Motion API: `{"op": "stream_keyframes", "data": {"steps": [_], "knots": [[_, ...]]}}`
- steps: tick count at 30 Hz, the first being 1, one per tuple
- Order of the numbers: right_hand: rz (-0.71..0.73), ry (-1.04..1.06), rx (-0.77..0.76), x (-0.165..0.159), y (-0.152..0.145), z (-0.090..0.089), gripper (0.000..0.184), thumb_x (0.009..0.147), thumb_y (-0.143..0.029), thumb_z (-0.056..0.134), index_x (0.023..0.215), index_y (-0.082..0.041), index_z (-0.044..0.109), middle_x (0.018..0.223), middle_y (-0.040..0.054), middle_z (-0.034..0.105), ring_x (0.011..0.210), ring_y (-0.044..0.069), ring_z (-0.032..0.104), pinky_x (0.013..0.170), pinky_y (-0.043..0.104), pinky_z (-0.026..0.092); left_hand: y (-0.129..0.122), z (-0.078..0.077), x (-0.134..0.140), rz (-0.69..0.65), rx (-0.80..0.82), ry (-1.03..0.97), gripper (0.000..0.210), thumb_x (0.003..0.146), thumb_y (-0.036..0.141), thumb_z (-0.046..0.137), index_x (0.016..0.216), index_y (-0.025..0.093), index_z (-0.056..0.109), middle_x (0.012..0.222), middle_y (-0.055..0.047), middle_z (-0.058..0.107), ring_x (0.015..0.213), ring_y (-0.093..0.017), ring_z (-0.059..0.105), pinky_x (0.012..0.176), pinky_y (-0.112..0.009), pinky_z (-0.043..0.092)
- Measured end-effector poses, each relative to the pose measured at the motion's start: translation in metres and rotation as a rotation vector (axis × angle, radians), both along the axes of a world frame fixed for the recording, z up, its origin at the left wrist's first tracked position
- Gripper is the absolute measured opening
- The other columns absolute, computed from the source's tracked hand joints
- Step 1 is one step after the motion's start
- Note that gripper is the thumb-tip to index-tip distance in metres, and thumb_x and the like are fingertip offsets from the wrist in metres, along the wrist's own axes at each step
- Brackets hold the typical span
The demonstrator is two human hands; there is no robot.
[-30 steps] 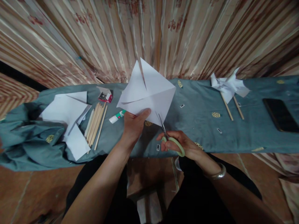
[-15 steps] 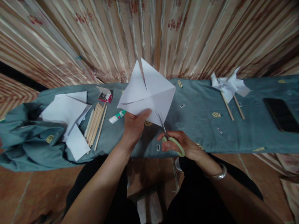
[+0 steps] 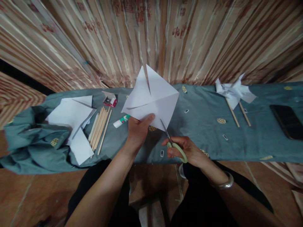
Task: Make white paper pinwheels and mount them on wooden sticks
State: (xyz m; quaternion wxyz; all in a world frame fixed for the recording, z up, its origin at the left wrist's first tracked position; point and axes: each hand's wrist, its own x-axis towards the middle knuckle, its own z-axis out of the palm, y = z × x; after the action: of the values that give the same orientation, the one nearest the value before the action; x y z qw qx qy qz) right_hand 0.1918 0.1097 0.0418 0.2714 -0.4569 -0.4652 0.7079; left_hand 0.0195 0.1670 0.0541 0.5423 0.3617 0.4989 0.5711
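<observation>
Nearest me, my right hand (image 3: 187,151) grips green-handled scissors (image 3: 174,143), blades biting the lower edge of a light, floppy white paper square (image 3: 152,99) that my left hand (image 3: 138,130) pinches, thumb on top, above the cloth-covered table's (image 3: 203,126) front edge.

Left hand (image 3: 138,130) lifts paper square (image 3: 151,97); right hand (image 3: 187,151) works scissors (image 3: 174,143) into it.

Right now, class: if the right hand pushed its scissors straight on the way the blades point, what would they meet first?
The paper. The right hand aims the scissors up and to the left, and their tips sit at the sheet's lower edge, which the left hand holds up. Whether they already touch is unclear.
</observation>
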Motion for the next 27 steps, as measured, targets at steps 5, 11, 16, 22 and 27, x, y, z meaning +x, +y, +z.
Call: {"op": "stream_keyframes", "data": {"steps": [5,11,16,22,27], "knots": [[-0.012,0.004,-0.02,-0.0001,0.0001,-0.0003,0.039,0.061,-0.047,0.085,0.082,-0.019,0.068,0.06,-0.0035,0.063,0.055,0.011,0.059,0.054,0.022,0.05,-0.0002,-0.0006,-0.0006,0.013,-0.009,-0.005,0.016,0.066,0.027,0.078,0.078,0.02,0.07,0.09,-0.004,0.075,0.085,-0.021,0.069,0.08,-0.034,0.054],[-0.06,0.021,-0.105,-0.0017,-0.0002,-0.0014,0.041,0.053,-0.041,0.09,0.081,-0.019,0.068,0.057,-0.0058,0.062,0.052,0.009,0.058,0.052,0.02,0.049,-0.0002,0.0021,-0.0007,0.007,0.009,-0.014,0.017,0.066,0.028,0.078,0.081,0.023,0.071,0.088,-0.003,0.075,0.089,-0.022,0.068,0.082,-0.034,0.053],[-0.056,0.034,-0.089,-0.0022,0.0,-0.0016,0.04,0.055,-0.042,0.089,0.081,-0.02,0.067,0.057,-0.006,0.061,0.052,0.01,0.059,0.053,0.021,0.051,-0.0008,0.0015,0.0,0.006,0.004,-0.009,0.017,0.065,0.028,0.078,0.078,0.022,0.07,0.086,-0.003,0.075,0.085,-0.022,0.068,0.08,-0.035,0.053],[-0.061,0.004,-0.036,-0.0023,0.0011,0.0013,0.048,0.056,-0.049,0.087,0.087,-0.019,0.067,0.061,-0.0033,0.064,0.057,0.012,0.061,0.059,0.023,0.053,-0.006,0.0002,0.0036,-0.004,0.007,0.007,0.015,0.066,0.027,0.077,0.074,0.017,0.07,0.078,-0.004,0.074,0.074,-0.02,0.067,0.074,-0.033,0.053],[-0.048,-0.005,-0.047,-0.0019,0.002,0.0026,0.048,0.054,-0.05,0.088,0.083,-0.018,0.067,0.059,-0.0038,0.063,0.055,0.01,0.059,0.057,0.022,0.052,-0.0074,0.0039,0.0051,0.004,0.008,-0.019,0.012,0.066,0.023,0.076,0.073,0.015,0.071,0.075,-0.004,0.074,0.068,-0.018,0.066,0.072,-0.032,0.052]]}}
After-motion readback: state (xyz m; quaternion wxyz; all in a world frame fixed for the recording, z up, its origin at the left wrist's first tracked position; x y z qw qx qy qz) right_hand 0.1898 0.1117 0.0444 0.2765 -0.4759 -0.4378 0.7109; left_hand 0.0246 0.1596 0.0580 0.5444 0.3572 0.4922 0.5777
